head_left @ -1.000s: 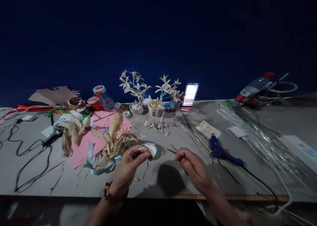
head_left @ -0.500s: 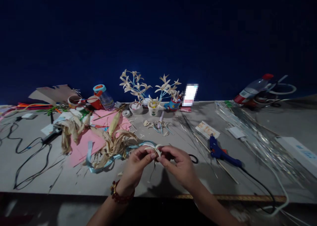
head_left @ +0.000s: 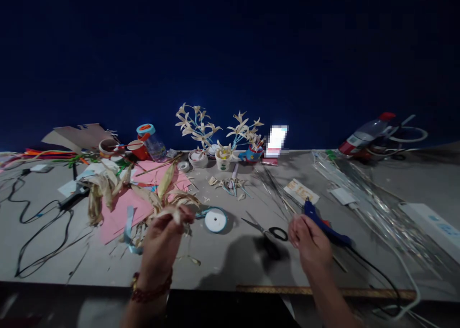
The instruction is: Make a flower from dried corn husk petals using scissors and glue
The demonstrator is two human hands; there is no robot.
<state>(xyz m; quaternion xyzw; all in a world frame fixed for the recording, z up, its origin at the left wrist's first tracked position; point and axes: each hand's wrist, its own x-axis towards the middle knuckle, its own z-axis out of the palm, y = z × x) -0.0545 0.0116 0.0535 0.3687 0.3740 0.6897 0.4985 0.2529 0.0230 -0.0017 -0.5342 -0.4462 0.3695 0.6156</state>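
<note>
My left hand (head_left: 163, 237), with a beaded bracelet at the wrist, pinches a pale husk flower (head_left: 175, 215) above the heap of dried corn husks (head_left: 161, 198). Beside it lies a spool of light blue ribbon (head_left: 215, 220) with a white face. My right hand (head_left: 311, 239) is closed, its fingers curled in; what they hold, if anything, is hidden. Just left of that hand are scissors (head_left: 277, 233) with black handles, their blades apart. A blue glue gun (head_left: 325, 227) lies behind and to the right of the right hand, partly covered by it.
Two husk-flower sprays (head_left: 199, 124) stand by small white cups (head_left: 223, 161) at the back. Pink paper (head_left: 124, 213) and black cables (head_left: 21, 242) spread on the left. A lit phone (head_left: 276, 140), thin wires (head_left: 273, 189) and a tilted bottle (head_left: 366, 134) are toward the right.
My hands have parted from the middle: the left moved left with the husk flower, the right moved right toward the glue gun. The ribbon spool and scissors now show between them.
</note>
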